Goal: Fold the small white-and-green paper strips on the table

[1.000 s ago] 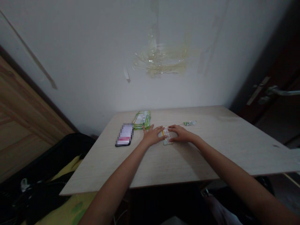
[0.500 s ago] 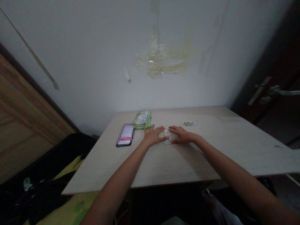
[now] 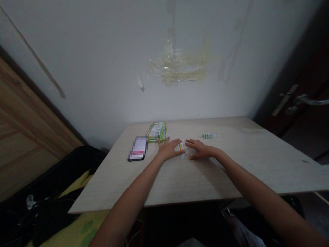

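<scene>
A small printed card or flat packet (image 3: 183, 148), white with yellow and orange marks, lies on the table between my hands. My left hand (image 3: 168, 149) rests on its left side, fingers spread, thumb on the print. From the right, my right hand (image 3: 202, 149) touches the opposite edge with its fingers apart. Beyond my left fingers sits a stack of green and white packets (image 3: 157, 131). A phone (image 3: 138, 148) with a blurred screen lies left of that hand. Past my right hand is a crumpled green and white wrapper scrap (image 3: 209, 136).
The pale wooden table (image 3: 164, 185) meets a wall (image 3: 102, 68) with peeling tape (image 3: 177, 68). A dark door with a metal handle (image 3: 312, 101) stands at right, wooden panelling (image 3: 23, 113) at left. Dark and yellow fabric (image 3: 77, 226) lies below the table's left edge.
My right hand has shifted very slightly to the right, with its thumb nearer the card's edge. My left hand and the other things stay in place.
</scene>
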A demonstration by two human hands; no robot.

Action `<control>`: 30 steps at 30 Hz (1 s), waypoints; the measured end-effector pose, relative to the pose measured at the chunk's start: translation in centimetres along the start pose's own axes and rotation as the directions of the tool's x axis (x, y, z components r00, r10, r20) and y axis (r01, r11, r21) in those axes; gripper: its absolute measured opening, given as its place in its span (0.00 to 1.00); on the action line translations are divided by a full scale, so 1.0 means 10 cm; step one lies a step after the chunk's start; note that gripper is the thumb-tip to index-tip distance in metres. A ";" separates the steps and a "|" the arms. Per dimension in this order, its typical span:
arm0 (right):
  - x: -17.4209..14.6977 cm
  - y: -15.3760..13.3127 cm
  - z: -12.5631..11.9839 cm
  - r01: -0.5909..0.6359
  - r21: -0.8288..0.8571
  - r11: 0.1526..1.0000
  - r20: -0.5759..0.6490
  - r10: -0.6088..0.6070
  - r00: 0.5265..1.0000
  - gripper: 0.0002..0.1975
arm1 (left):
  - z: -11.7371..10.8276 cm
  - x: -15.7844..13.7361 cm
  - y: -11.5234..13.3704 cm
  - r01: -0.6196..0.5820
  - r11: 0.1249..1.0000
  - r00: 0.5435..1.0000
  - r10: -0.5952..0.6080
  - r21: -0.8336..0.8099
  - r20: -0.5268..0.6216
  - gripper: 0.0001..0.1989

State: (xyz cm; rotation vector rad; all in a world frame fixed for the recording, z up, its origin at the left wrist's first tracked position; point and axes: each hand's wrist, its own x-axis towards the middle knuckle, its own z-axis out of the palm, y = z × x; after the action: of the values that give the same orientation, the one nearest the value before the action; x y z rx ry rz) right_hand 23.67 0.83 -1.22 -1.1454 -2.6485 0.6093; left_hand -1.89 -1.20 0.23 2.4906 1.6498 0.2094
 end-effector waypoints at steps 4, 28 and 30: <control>-0.01 0.03 -0.03 0.010 0.026 1.000 -0.023 -0.009 1.000 0.46 | 0.01 0.00 0.00 0.007 1.000 1.000 -0.007 0.007 -0.004 0.40; -0.01 0.00 0.01 0.060 0.052 0.997 -0.181 -0.050 0.982 0.38 | 0.03 0.01 -0.02 -0.012 1.000 1.000 0.012 0.011 -0.003 0.40; -0.01 0.01 0.03 0.050 0.053 0.997 -0.169 -0.040 0.985 0.40 | 0.03 0.01 -0.02 -0.013 1.000 1.000 0.013 0.011 -0.001 0.40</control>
State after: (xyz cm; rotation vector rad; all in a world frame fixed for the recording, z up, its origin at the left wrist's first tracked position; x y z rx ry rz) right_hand 23.68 0.78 -1.51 -1.0677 -2.4912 0.5508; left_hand -2.00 -1.05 -0.13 2.5098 1.6400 0.2035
